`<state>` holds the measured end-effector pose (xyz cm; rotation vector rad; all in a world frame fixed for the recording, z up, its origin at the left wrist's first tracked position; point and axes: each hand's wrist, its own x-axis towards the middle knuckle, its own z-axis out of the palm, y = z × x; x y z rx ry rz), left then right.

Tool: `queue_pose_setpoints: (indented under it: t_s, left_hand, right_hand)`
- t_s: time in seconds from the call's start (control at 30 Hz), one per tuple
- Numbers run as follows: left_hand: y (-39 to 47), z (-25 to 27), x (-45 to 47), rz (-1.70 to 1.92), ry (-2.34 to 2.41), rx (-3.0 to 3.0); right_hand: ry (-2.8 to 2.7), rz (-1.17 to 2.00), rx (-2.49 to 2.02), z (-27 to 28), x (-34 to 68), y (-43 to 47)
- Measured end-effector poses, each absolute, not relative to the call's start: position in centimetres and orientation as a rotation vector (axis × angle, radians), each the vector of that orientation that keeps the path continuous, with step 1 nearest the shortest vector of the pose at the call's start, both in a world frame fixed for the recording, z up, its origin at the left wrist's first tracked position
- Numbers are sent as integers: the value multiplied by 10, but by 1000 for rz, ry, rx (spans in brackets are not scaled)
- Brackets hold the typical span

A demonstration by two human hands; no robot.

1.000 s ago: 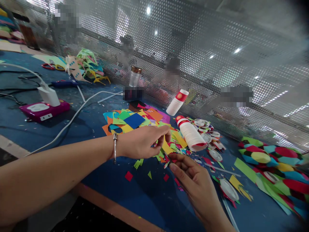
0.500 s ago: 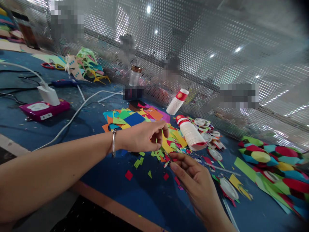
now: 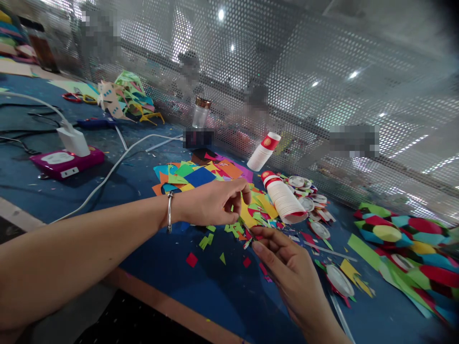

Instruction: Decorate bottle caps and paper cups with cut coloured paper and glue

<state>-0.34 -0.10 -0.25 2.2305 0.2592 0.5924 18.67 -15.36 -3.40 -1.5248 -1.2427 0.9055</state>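
Note:
My left hand [image 3: 218, 200], with a silver bangle on the wrist, reaches across from the left over the paper pile. Its fingers are curled toward the thumb, and whatever they pinch is hidden. Just below and to its right, my right hand [image 3: 283, 263] is closed in a pinch between thumb and forefinger. A thin dark sliver shows at those fingertips, too small to name. Beneath both hands lie yellow paper pieces [image 3: 267, 205] and small green paper scraps [image 3: 234, 230]. Behind the left hand a blue paper square [image 3: 200, 177] tops a heap of coloured cut paper.
Two paper cup stacks, one standing [image 3: 263, 152] and one lying [image 3: 286, 198], are beyond my right hand. Patchwork paper shapes [image 3: 409, 234] sit at right. A purple power strip [image 3: 68, 162], white cable [image 3: 118, 162] and glue gun [image 3: 96, 123] are at left. Perforated mesh [image 3: 287, 71] rises behind.

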Motion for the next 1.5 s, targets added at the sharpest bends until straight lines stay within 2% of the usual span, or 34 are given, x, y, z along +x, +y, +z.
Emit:
queue_pose_setpoints:
  t_s: [1.5]
  left_hand:
    - [0, 3, -6, 571, 265, 2212]
  right_hand:
    - [-1281, 892, -1541, -32, 185, -155]
